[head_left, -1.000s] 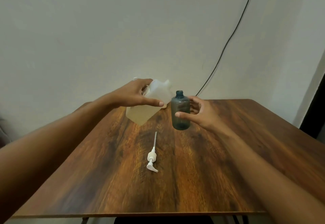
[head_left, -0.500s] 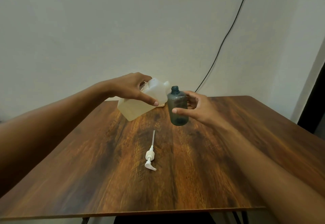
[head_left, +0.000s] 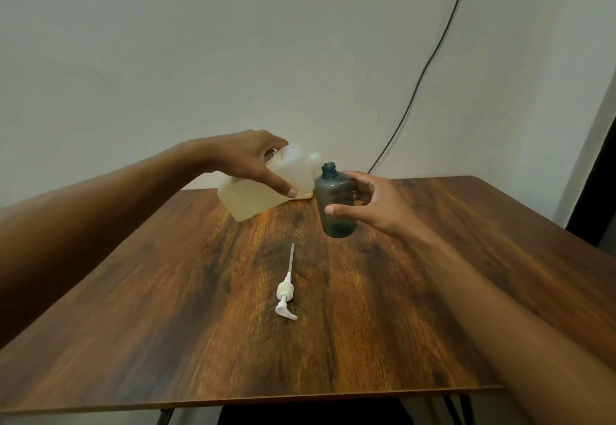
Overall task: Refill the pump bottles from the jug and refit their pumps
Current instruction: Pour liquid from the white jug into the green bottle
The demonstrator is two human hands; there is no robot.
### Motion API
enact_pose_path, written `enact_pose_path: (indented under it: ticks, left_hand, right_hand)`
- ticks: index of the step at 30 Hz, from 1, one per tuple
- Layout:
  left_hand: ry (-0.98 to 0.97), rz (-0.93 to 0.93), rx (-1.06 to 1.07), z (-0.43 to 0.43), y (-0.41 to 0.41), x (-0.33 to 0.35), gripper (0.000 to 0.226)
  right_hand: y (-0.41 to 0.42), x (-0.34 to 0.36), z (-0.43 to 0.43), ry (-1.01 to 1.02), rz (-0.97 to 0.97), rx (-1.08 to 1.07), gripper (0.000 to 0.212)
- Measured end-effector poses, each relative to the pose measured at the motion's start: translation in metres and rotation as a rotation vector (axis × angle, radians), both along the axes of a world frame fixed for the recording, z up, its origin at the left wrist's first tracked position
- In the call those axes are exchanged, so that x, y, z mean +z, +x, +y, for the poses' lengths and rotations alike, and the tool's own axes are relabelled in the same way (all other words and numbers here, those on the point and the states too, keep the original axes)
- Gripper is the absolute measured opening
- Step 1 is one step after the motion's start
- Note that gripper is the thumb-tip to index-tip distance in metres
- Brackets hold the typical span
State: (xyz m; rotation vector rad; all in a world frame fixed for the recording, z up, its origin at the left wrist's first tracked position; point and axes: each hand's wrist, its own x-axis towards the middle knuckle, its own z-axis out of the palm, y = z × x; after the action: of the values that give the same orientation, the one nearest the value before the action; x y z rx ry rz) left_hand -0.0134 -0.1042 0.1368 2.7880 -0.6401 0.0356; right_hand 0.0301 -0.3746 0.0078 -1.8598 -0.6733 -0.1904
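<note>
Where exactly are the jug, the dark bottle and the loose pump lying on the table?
jug [head_left: 263, 196]: head view, on its pale lower side.
dark bottle [head_left: 335, 198]: head view, on its body below the open neck.
pump [head_left: 285, 290]: head view, on its white collar.

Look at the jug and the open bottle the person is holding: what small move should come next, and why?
Probably tip the jug a little further, so its spout comes over the bottle mouth. The left hand holds the jug tilted, spout beside the open neck, with no liquid visibly flowing. The right hand steadies the bottle, and the pump lies on the table.
</note>
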Motion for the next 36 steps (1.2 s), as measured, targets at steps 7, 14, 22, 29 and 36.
enact_pose_path:
  ticks: [7, 14, 22, 29, 36]
  left_hand:
    - [0.088, 0.016, 0.018, -0.003, 0.006, 0.011, 0.056]
    - [0.122, 0.037, 0.019, -0.009, 0.007, 0.017, 0.064]
    - [0.138, 0.079, 0.019, -0.013, 0.010, 0.021, 0.069]
    - [0.170, 0.069, 0.014, -0.012, 0.014, 0.024, 0.075]
    - [0.203, 0.060, 0.020, -0.011, 0.017, 0.025, 0.079]
  right_hand:
    - [-0.002, -0.003, 0.000, 0.012, 0.016, 0.006, 0.082]
    - [0.002, -0.009, -0.002, 0.027, 0.021, 0.011, 0.074]
    - [0.004, -0.012, -0.004, 0.014, 0.008, 0.010, 0.073]
    - [0.003, -0.013, -0.002, 0.026, 0.014, 0.003, 0.074]
    - [0.005, -0.014, -0.003, 0.037, 0.027, 0.008, 0.080]
